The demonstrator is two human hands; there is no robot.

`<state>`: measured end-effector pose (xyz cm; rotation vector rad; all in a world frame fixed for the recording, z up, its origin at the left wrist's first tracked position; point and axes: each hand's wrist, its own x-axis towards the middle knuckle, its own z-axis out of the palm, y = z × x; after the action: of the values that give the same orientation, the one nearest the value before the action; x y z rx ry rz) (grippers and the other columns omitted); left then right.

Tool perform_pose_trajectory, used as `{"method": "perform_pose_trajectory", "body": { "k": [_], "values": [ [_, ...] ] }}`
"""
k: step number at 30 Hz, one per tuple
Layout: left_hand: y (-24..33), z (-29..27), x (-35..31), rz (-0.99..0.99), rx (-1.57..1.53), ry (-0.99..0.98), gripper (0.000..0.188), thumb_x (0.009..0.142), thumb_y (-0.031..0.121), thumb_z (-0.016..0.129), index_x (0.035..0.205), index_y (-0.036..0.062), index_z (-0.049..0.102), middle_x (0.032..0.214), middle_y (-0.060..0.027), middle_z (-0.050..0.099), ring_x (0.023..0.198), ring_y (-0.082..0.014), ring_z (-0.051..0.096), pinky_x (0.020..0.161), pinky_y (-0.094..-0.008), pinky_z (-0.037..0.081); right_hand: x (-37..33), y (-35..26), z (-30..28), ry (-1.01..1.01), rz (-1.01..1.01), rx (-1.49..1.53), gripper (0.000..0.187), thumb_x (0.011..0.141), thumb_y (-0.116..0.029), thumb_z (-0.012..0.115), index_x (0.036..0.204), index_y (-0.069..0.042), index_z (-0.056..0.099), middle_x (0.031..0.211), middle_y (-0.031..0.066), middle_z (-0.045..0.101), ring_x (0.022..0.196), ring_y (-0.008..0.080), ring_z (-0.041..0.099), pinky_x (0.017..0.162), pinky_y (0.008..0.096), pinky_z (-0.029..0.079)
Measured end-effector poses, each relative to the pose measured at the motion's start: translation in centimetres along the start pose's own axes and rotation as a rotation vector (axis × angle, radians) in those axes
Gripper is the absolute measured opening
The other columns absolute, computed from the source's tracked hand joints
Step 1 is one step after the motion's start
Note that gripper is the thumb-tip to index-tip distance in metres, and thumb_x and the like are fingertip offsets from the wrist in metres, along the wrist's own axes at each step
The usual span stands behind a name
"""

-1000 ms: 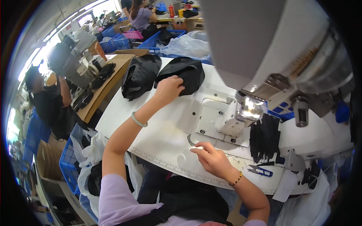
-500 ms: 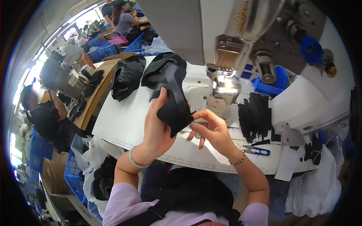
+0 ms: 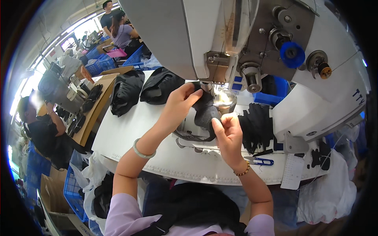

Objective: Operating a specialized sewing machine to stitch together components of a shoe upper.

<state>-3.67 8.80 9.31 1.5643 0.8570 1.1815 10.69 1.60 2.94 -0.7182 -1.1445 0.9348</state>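
A black shoe upper (image 3: 204, 114) with a greyish lining is held up between both hands, in front of the needle area of a white sewing machine (image 3: 173, 35). My left hand (image 3: 179, 104) pinches its far edge, thumb on top, close to the presser foot. At the near right side, my right hand (image 3: 229, 133) grips the edge between thumb and curled fingers. The lower curve of the upper hangs over the white table (image 3: 130, 129). What lies right under the needle is hidden by the upper and my left fingers.
Two piles of black uppers (image 3: 126, 92) stand on the left. Right of the machine bed lie black strips (image 3: 256, 128), blue-handled thread snips (image 3: 260, 161) and a paper slip (image 3: 292, 172). A blue bin (image 3: 271, 94) sits behind. Co-workers are at the left and far back.
Both hands have carried the shoe upper away from me, up to the needle area. My right hand, before loosely open at its edge, now grips it. The view has shifted slightly.
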Motion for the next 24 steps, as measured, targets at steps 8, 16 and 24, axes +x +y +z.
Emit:
{"method": "perform_pose_trajectory", "body": {
  "k": [8,16,24],
  "values": [
    [-0.9,1.3,3.1,-0.084,-0.176,-0.051,0.008,0.082,0.0,0.059,0.09,0.0025,0.059,0.077,0.0032,0.055,0.062,-0.0042,0.046,0.052,-0.0193,0.036,0.3,0.1,0.0,0.053,0.05,0.026,0.015,0.089,-0.01,0.058,0.088,-0.006,0.043,0.061,-0.003,0.049,0.047,0.0011,0.044,0.04,0.0167,0.039],
    [-1.9,0.9,3.0,0.076,-0.09,-0.051,0.007,0.087,0.005,0.055,0.09,-0.0011,0.057,0.072,0.0016,0.055,0.063,-0.006,0.047,0.054,-0.0218,0.037,0.4,0.3,-0.2,0.021,0.051,-0.021,0.015,0.091,-0.011,0.056,0.088,-0.006,0.042,0.063,-0.0036,0.047,0.049,0.0003,0.044,0.04,0.0168,0.039],
    [-5.4,-1.0,-3.8,0.99,0.656,0.191,0.009,0.078,0.0,0.05,0.085,0.0052,0.051,0.081,-0.0073,0.056,0.077,-0.0231,0.052,0.07,-0.0325,0.04,3.6,0.2,-12.5,0.1,-0.133,-1.008,0.016,0.083,-0.011,0.063,0.089,0.003,0.057,0.067,0.0058,0.056,0.051,0.0115,0.052,0.047,0.0232,0.044]
  ]
}}
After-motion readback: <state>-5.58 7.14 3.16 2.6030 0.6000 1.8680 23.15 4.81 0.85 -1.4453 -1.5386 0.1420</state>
